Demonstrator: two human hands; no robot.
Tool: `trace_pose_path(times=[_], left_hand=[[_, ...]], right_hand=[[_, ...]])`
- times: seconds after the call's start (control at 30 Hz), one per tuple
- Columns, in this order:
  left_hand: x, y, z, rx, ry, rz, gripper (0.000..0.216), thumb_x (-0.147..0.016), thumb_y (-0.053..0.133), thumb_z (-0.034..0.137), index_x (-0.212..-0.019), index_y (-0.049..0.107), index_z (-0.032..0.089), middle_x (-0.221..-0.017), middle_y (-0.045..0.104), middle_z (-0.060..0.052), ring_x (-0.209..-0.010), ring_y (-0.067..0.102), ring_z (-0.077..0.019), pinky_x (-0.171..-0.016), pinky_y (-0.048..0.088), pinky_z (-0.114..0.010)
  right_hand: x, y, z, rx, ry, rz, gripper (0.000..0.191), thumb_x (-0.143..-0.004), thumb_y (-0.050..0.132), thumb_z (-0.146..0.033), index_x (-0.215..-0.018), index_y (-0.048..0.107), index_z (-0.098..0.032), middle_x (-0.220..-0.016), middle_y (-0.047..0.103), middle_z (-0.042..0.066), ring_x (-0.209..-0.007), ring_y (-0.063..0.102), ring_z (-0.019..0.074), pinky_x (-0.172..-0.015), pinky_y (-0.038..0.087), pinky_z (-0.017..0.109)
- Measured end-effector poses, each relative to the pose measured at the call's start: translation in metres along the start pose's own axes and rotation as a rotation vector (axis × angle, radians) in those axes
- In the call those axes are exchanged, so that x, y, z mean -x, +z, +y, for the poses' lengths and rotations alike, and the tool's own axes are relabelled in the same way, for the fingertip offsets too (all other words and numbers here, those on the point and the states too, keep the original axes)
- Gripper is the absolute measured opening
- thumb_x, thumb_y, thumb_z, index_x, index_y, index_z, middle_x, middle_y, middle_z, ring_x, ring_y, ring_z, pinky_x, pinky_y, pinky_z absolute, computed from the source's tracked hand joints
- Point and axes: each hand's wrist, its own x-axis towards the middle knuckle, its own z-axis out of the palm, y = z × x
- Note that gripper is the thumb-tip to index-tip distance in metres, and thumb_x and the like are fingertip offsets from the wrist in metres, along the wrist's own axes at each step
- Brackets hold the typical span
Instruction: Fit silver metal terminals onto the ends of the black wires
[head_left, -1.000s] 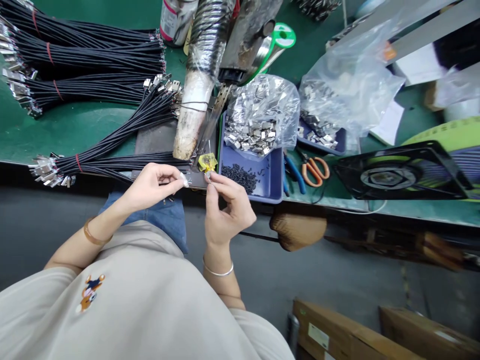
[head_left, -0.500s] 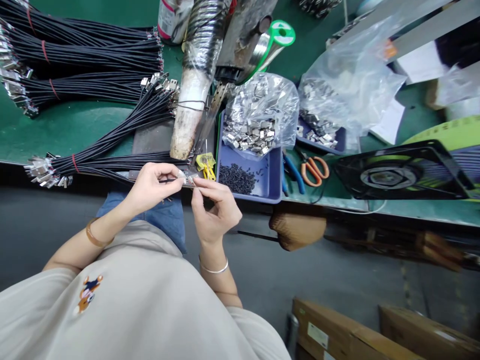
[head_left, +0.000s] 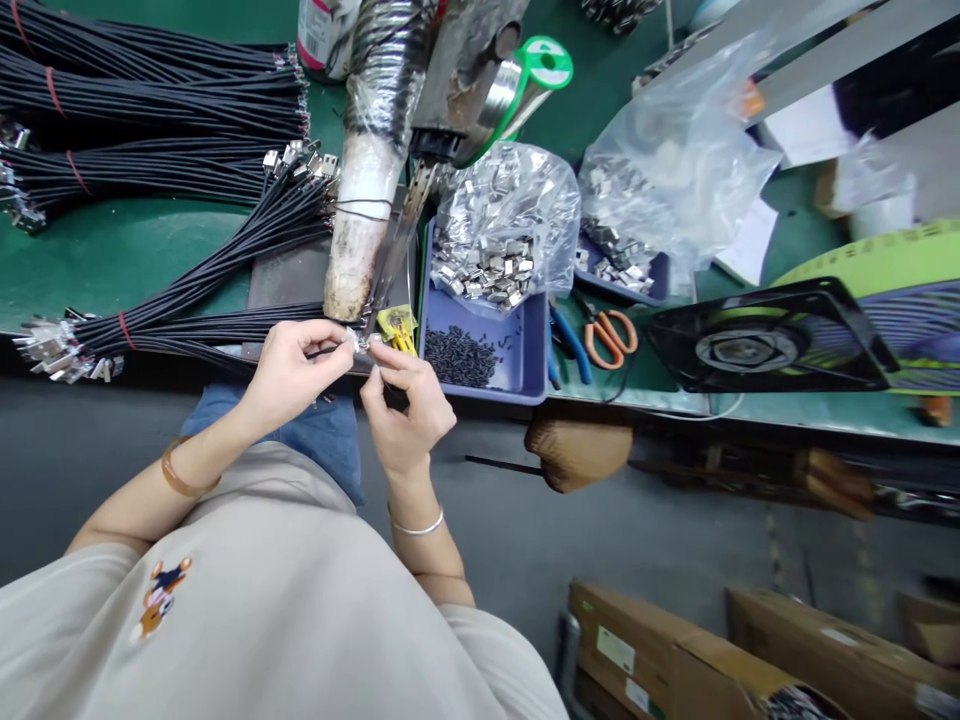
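Left hand (head_left: 300, 365) left of the blue tray (head_left: 529, 350), over bench edge; grip together, thumb and index clamped on a small shiny piece (head_left: 361, 341). Piece sits between the two hands, left of tray, exact shape too small to tell. Right hand (head_left: 409, 400) just off tray's near left corner, fingertips at the piece; can't tell if its grip is clamped on it.

In tray: loose black bits (head_left: 459, 357) near side, clear bag (head_left: 510, 240) of metal shells far side. Yellow item (head_left: 398, 328) just left of tray. Black cable bundles (head_left: 217, 250) farther left on green bench (head_left: 180, 232). Right of tray: blue-handled tool (head_left: 571, 345), then orange-handled scissors (head_left: 611, 340), then black fan (head_left: 757, 345). Solder spool (head_left: 544, 65) beyond tray.
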Motion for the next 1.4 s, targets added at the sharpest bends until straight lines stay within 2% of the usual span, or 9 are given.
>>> trace_pose_path(times=[0.17, 0.47, 0.8, 0.9, 1.03, 1.13, 1.27, 1.33, 1.4], left_hand=[[0.0, 0.003, -0.003, -0.03, 0.005, 0.036, 0.023, -0.074, 0.065, 0.034, -0.072, 0.072, 0.012, -0.061, 0.062, -0.001, -0.058, 0.053, -0.0106, -0.057, 0.044, -0.021], [0.002, 0.006, 0.005, 0.031, -0.004, 0.078, 0.021, -0.073, 0.066, 0.031, -0.075, 0.073, 0.012, -0.071, 0.071, -0.004, -0.063, 0.062, -0.0121, -0.059, 0.051, -0.019], [0.005, 0.003, 0.002, -0.054, 0.01, 0.037, 0.019, -0.074, 0.061, 0.029, -0.072, 0.07, 0.012, -0.061, 0.063, -0.001, -0.055, 0.052, -0.0093, -0.053, 0.042, -0.019], [0.008, 0.001, 0.005, -0.087, 0.054, 0.0, 0.018, -0.076, 0.061, 0.027, -0.07, 0.069, 0.012, -0.065, 0.062, -0.001, -0.057, 0.051, -0.009, -0.054, 0.042, -0.019], [0.01, -0.001, 0.003, -0.156, 0.17, -0.005, 0.02, -0.079, 0.06, 0.024, -0.068, 0.072, 0.013, -0.062, 0.056, 0.0, -0.055, 0.045, -0.0074, -0.05, 0.035, -0.018], [0.008, -0.001, -0.003, -0.162, 0.188, 0.029, 0.02, -0.081, 0.061, 0.024, -0.073, 0.076, 0.013, -0.066, 0.062, -0.001, -0.053, 0.047, -0.007, -0.05, 0.037, -0.019], [0.005, 0.002, -0.008, -0.121, 0.167, 0.084, 0.02, -0.079, 0.063, 0.026, -0.077, 0.077, 0.012, -0.072, 0.072, -0.005, -0.058, 0.057, -0.01, -0.054, 0.043, -0.019], [0.003, 0.004, -0.008, -0.107, 0.16, 0.1, 0.02, -0.079, 0.063, 0.026, -0.077, 0.078, 0.012, -0.073, 0.073, -0.005, -0.061, 0.06, -0.011, -0.055, 0.044, -0.019], [0.002, 0.005, -0.006, -0.108, 0.154, 0.107, 0.021, -0.078, 0.062, 0.026, -0.075, 0.078, 0.012, -0.071, 0.072, -0.004, -0.059, 0.058, -0.0103, -0.053, 0.043, -0.018]], right_hand=[[-0.001, 0.0, 0.003, 0.038, -0.063, -0.012, 0.022, -0.088, 0.062, -0.006, -0.093, 0.058, -0.027, -0.103, 0.081, 0.003, -0.089, 0.078, 0.0165, -0.079, 0.063, 0.028], [-0.008, 0.0, 0.0, 0.07, -0.105, 0.002, 0.023, -0.086, 0.065, -0.006, -0.091, 0.059, -0.027, -0.099, 0.081, 0.004, -0.087, 0.079, 0.0166, -0.077, 0.065, 0.028], [-0.004, -0.004, -0.001, 0.077, -0.133, -0.024, 0.023, -0.085, 0.066, -0.006, -0.09, 0.058, -0.027, -0.099, 0.081, 0.004, -0.086, 0.079, 0.016, -0.074, 0.064, 0.026], [-0.006, -0.007, -0.003, 0.05, -0.079, -0.005, 0.023, -0.084, 0.068, -0.005, -0.093, 0.061, -0.025, -0.1, 0.081, 0.005, -0.088, 0.078, 0.0158, -0.077, 0.063, 0.025], [-0.01, -0.009, -0.007, -0.104, 0.206, -0.063, 0.01, -0.09, 0.065, -0.013, -0.089, 0.064, -0.023, -0.102, 0.079, 0.004, -0.083, 0.078, 0.015, -0.069, 0.064, 0.024], [-0.011, -0.008, -0.008, -0.2, 0.351, -0.117, 0.008, -0.09, 0.064, -0.018, -0.083, 0.064, -0.022, -0.1, 0.078, 0.004, -0.081, 0.077, 0.0153, -0.068, 0.064, 0.026], [-0.012, -0.006, -0.007, -0.162, 0.298, -0.114, 0.011, -0.088, 0.065, -0.016, -0.079, 0.061, -0.022, -0.1, 0.078, 0.005, -0.091, 0.076, 0.0173, -0.073, 0.064, 0.028], [-0.013, -0.005, -0.007, -0.153, 0.269, -0.109, 0.013, -0.088, 0.063, -0.014, -0.078, 0.06, -0.022, -0.101, 0.078, 0.005, -0.091, 0.077, 0.0174, -0.077, 0.064, 0.03], [-0.014, -0.005, -0.007, -0.159, 0.261, -0.107, 0.014, -0.088, 0.063, -0.012, -0.078, 0.059, -0.022, -0.102, 0.078, 0.006, -0.088, 0.077, 0.0167, -0.073, 0.064, 0.029]])
